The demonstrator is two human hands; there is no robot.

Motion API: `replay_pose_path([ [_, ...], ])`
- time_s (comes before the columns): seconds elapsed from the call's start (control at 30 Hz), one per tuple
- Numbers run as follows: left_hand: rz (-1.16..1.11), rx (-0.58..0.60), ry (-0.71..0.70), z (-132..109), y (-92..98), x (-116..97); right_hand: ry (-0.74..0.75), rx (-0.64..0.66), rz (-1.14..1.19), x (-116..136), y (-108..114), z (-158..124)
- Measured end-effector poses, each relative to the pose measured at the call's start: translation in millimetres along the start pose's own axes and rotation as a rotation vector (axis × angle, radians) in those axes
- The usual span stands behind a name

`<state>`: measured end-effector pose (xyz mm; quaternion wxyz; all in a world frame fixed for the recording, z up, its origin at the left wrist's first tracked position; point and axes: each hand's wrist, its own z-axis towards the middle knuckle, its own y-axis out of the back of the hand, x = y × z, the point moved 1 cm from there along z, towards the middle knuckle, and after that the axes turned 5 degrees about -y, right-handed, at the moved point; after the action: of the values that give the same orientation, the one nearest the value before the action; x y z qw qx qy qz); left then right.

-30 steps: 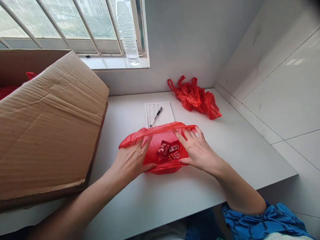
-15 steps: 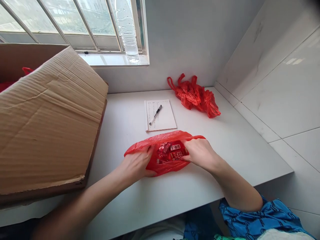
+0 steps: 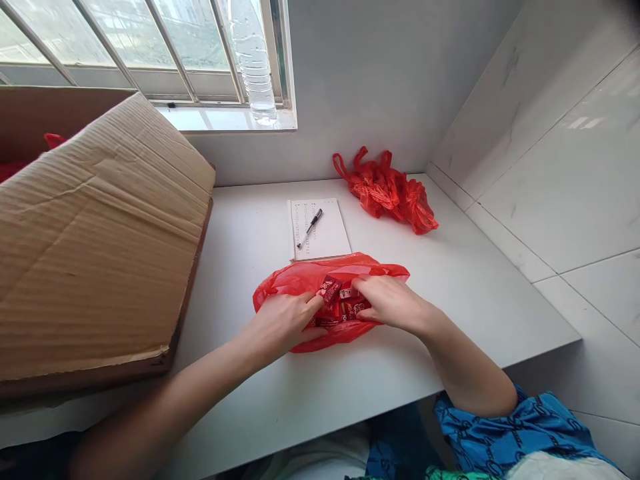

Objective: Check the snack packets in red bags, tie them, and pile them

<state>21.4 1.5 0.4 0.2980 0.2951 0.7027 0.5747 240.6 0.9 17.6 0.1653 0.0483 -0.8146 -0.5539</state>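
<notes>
A person sits at a plain white table (image 3: 450, 293) in a tiled corner under a window. Both bare hands are sunk into the open mouth of a thin red plastic carrier bag (image 3: 295, 279), which lies flat on the table just in front of them.

The left hand (image 3: 283, 321) has its thumb and forefinger closed on a small dark-red packet (image 3: 331, 289), tilted up at the bag's mouth. The right hand (image 3: 393, 303) has its fingers curled together. Their tips are buried among a heap of small red sweet packets (image 3: 350, 308) inside the bag, so I cannot tell whether they clamp anything.

The work looks to be at the stage of sorting or checking the packets in the bag. The film is limp, so a further move calls for one hand to hold the mouth apart.

Just behind the bag lies a white lined notepad (image 3: 327, 237) with a black-and-white pen (image 3: 310, 228) on it. A pile of crumpled red plastic bags (image 3: 393, 195) sits by the wall. A big brown cardboard box (image 3: 100, 233) fills the left, and a clear plastic bottle (image 3: 255, 67) stands on the windowsill.
</notes>
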Motion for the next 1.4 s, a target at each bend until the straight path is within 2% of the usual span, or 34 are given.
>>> replay_pose_path([
  [0.1, -0.034, 0.006, 0.002, -1, -4.3, 1, 0.115, -0.077, 0.127, -3, 5, 0],
  [0.17, -0.086, 0.018, 0.013, -3, -2.7, 2, 0.187, -0.194, 0.29, -6, 10, 1],
  [0.23, -0.157, 0.026, 0.021, -3, 1.0, 4, 0.217, -0.231, 0.495, -9, 14, 2],
  [0.37, -0.246, 0.055, 0.069, -3, 6.7, 4, 0.195, -0.042, 0.899, -14, 14, 8],
  [0.47, -0.288, 0.067, 0.122, -2, 5.0, 3, 0.186, 0.057, 1.038, -15, 11, 12],
  [0.63, -0.38, 0.056, 0.094, -5, -3.3, 5, 0.185, 0.028, 1.009, -14, 10, 11],
  [0.73, -0.462, 0.041, 0.072, -6, -2.8, 9, 0.158, -0.103, 0.826, -13, 12, 7],
  [0.83, -0.597, -0.079, 0.069, -4, 5.3, 14, 0.115, -0.253, 0.57, -12, 13, 5],
  [0.9, -0.727, -0.177, 0.085, -2, 12.1, 17, 0.095, -0.305, 0.444, -13, 13, 6],
  [1.0, -0.913, -0.275, 0.119, 0, 19.0, 22, 0.084, -0.322, 0.344, -15, 10, 9],
  [1.07, -1.013, -0.299, 0.14, 1, 20.0, 25, 0.094, -0.323, 0.313, -15, 8, 10],
  [1.17, -1.112, -0.303, 0.164, 1, 17.8, 26, 0.127, -0.39, 0.361, -11, 9, 9],
  [1.23, -1.129, -0.302, 0.17, 2, 15.7, 26, 0.17, -0.395, 0.508, -6, 12, 6],
  [1.4, -1.161, -0.335, 0.141, 2, 15.1, 21, 0.256, -0.141, 0.8, 3, 13, 3],
])
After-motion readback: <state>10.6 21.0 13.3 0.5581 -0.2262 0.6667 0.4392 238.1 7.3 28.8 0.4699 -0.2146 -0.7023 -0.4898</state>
